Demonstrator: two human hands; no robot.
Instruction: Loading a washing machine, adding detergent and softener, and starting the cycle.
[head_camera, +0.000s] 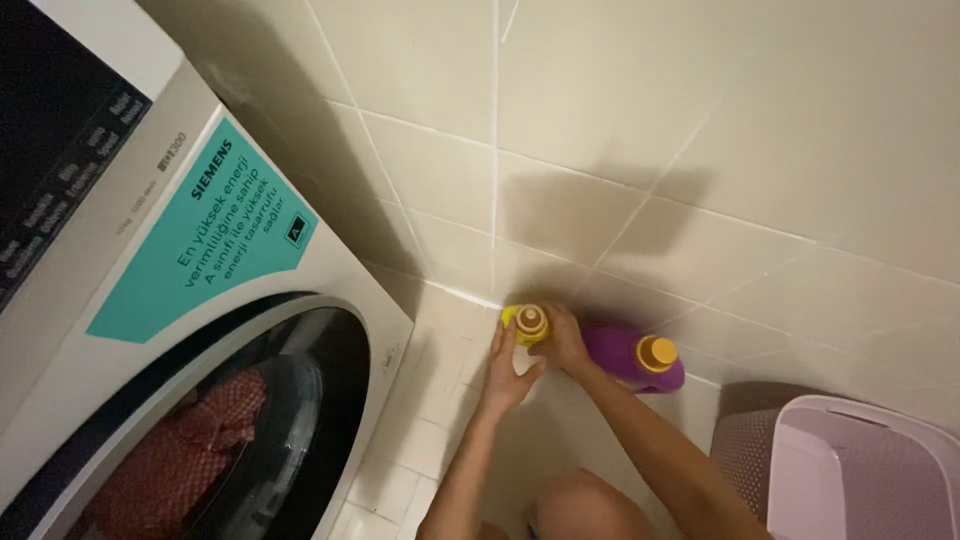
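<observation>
At the far left stood a white front-loading washing machine, its round door open on red patterned cloth in the drum. On the pale tiled floor in the wall corner stood a small yellow plastic bottle with a round cap, upright — its long axis rising toward the camera. The left hand lay just below it, fingers curled round its near side; the right hand gripped it from the right, equally close. Just beyond stood a purple plastic bottle with a yellow cap, then a lilac plastic laundry basket.
</observation>
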